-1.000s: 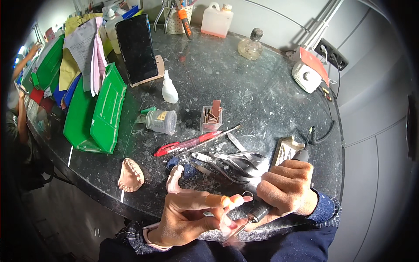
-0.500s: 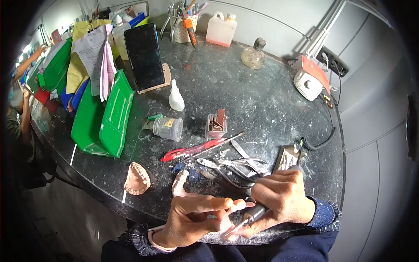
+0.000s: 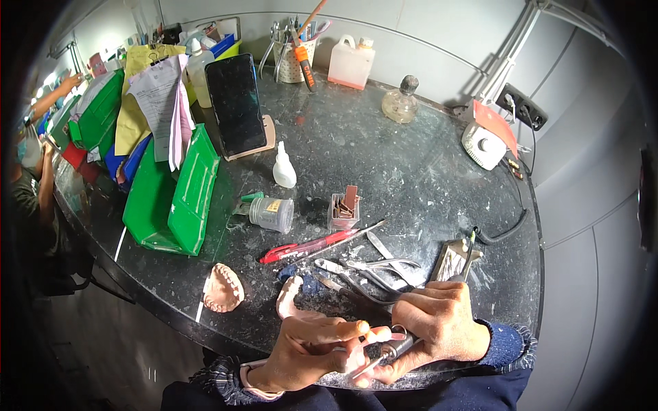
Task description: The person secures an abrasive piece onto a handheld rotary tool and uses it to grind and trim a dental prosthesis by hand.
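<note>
My right hand is closed around a grey rotary handpiece, whose thin tip slants down toward my left fingers. The handpiece's cord runs up from behind the hand. My left hand pinches a small pinkish piece with a curved wire loop, held close against the handpiece; fingers hide most of the piece. Just beyond my left hand lies a pink dental cast, partly covered by that hand. Another dental cast, showing a row of teeth, rests to the left near the table's edge.
Pliers, a red pen and a small box of brownish strips lie ahead of my hands. A clear jar, white dropper bottle, phone and green bin stand farther left. Another person's arm shows far left.
The whole view has shifted slightly, so the table's things sit a little lower and to the right. Both hands keep their grips, with only a slight change around the handpiece.
</note>
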Tool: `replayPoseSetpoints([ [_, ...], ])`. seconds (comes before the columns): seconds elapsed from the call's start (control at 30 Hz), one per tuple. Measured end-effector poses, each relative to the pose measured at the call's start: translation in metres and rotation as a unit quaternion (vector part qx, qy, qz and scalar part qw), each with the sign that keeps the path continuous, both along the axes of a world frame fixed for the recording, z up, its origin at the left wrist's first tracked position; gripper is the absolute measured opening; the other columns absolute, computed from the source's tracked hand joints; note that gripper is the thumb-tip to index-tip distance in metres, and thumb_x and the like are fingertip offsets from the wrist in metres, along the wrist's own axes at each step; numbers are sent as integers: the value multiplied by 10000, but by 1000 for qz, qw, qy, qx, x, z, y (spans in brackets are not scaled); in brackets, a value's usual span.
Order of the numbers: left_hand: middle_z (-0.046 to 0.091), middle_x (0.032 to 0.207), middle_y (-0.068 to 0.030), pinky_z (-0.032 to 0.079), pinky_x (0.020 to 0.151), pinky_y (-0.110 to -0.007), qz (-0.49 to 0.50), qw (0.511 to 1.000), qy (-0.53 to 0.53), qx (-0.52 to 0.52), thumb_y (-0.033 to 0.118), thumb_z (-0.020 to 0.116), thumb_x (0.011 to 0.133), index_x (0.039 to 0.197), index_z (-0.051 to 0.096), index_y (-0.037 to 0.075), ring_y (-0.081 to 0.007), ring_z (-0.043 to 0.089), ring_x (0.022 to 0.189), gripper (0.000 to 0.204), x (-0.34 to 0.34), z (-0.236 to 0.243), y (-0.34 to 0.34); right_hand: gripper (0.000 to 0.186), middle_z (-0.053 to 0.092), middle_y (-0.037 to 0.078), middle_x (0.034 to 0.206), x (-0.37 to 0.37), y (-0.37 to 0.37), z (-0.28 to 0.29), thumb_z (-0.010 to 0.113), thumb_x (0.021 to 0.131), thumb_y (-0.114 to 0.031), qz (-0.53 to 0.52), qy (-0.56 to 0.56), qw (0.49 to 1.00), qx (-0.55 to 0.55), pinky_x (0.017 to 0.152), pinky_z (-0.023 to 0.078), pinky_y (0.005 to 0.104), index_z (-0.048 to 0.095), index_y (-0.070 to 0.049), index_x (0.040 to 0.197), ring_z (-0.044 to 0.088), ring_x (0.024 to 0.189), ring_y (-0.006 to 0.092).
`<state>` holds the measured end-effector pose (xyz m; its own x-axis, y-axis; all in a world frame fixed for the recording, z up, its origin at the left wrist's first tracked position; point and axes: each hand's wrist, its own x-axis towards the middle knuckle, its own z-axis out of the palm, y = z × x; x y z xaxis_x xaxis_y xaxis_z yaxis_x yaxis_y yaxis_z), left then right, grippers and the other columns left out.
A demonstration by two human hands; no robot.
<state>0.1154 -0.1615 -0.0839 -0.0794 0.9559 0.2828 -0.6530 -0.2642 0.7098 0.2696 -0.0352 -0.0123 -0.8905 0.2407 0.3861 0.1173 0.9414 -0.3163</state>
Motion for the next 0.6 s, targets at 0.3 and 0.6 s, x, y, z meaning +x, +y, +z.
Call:
replayPoseSetpoints([
  [0.3,597,806,-78,531,718,-298,-40,997,28,-56,-8,637,822,1272,525,78,-138,585,715,473,-5,7,-3,567,435,-21,485,2,1,6,769,545,-593,-34,-34,999,-3,384,355,267,478,-107,570,475,389,136],
  [0.6,601,1050,-153,543,736,-300,-29,997,-72,-3,12,596,853,1348,423,84,-185,624,823,529,5,8,-4,597,595,23,565,7,2,21,792,639,-468,-39,-41,977,-206,440,454,258,642,-66,1053,615,481,149],
])
